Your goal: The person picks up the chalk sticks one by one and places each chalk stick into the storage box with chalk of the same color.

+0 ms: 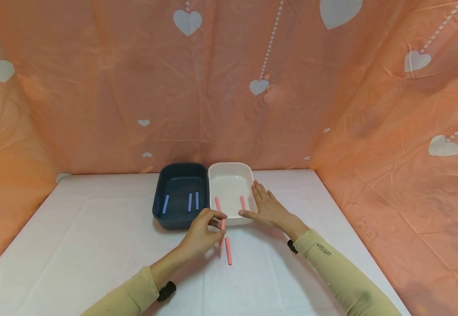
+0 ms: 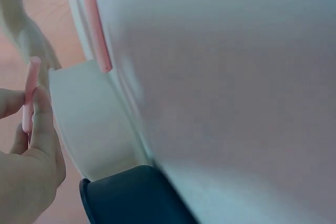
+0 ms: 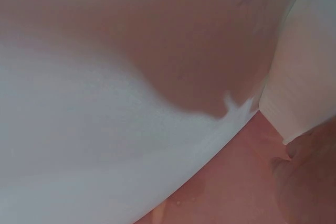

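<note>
While the left hand [image 1: 203,230] pinched it, 1 pink stick [image 1: 223,224] pointed at the white tray's near edge [image 1: 237,221].

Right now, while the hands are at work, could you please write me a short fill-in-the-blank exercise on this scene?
The left hand holds a stick coloured ____.
The dark tray contains exactly ____ blue sticks.
In the head view, the white tray stands to the dark tray's ____.
Missing words: pink; three; right.

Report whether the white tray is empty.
Not empty: in the head view, two pink sticks lie inside the white tray.
</note>
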Available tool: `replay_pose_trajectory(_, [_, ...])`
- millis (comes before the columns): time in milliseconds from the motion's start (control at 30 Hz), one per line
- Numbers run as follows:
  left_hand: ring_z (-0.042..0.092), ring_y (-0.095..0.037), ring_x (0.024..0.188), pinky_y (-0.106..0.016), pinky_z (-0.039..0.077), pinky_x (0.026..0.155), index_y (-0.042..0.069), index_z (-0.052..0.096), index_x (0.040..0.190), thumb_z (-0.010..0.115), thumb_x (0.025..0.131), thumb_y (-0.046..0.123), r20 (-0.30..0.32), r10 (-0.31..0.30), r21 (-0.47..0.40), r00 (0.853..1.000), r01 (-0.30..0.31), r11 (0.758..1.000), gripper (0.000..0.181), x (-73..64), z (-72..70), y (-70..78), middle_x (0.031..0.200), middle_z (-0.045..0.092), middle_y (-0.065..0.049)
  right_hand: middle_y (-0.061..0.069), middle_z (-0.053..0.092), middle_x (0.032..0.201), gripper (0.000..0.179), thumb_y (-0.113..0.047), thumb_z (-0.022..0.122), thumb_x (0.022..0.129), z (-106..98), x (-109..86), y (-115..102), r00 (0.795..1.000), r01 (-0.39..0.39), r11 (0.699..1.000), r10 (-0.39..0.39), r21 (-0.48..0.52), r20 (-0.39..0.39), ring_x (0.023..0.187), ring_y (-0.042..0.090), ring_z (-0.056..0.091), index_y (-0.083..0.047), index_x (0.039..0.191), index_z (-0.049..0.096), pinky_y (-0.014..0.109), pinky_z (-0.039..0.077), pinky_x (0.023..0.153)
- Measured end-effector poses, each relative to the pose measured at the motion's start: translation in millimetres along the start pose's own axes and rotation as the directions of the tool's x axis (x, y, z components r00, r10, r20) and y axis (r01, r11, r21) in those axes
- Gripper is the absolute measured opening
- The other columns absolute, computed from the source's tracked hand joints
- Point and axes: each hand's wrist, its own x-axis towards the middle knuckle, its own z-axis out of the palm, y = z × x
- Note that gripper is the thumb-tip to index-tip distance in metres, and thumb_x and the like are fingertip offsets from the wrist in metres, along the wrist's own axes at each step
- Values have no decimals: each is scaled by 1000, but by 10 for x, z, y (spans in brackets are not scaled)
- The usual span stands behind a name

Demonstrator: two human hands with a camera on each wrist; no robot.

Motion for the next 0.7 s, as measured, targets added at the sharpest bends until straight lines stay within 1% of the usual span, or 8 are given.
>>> replay_pose_trajectory(133, [70,-25,98,-21,56,78,0,68,118,72,85,-9,-34,0,5,999,1,1000,35,66,-5,45,117,58,-12,15,0,174,111,-72,54,96,-2,-3,2,1000,1,1000,-1,1,0,160,31,4,1,164,7,50,8,128])
replay_pose_trajectory(233, [70,-24,97,-23,56,80,3,69,116,73,84,-10,-66,20,7,998,-20,1000,35,122,-12,61,116,58,-12,15,0,174,111,-71,55,95,-2,0,5,1000,5,1000,-5,7,-2,160,32,4,2,164,7,51,8,128])
replay_pose_trajectory(367, [71,-25,96,-26,57,82,1,69,117,74,85,-9,-103,51,8,993,-50,999,35,213,-31,85,116,59,-13,15,0,174,111,-71,55,95,1,9,6,1000,8,1000,-8,5,-2,160,31,4,2,164,8,50,8,128])
replay_pose_trajectory(467, [70,-25,97,-26,56,81,1,68,119,75,86,-7,-121,40,12,992,-39,999,35,287,-47,110,116,58,-12,15,1,174,111,-71,55,95,-1,7,4,1000,10,1000,-10,3,-3,160,32,4,2,164,8,51,8,128])
replay_pose_trajectory(533, [70,-24,98,-25,56,79,2,68,120,75,87,-5,-128,20,11,992,-19,1000,35,334,-52,119,117,58,-12,15,0,174,111,-71,55,95,-4,4,0,1000,9,1000,-9,3,0,160,32,4,2,164,8,51,8,128])
replay_pose_trajectory(700, [69,-24,100,-29,58,81,4,69,121,75,89,-2,-135,-22,-4,991,22,1000,34,437,-35,136,120,59,-11,14,-1,174,112,-72,54,95,4,15,8,1000,2,1000,-2,4,7,160,30,3,2,164,6,50,7,128])
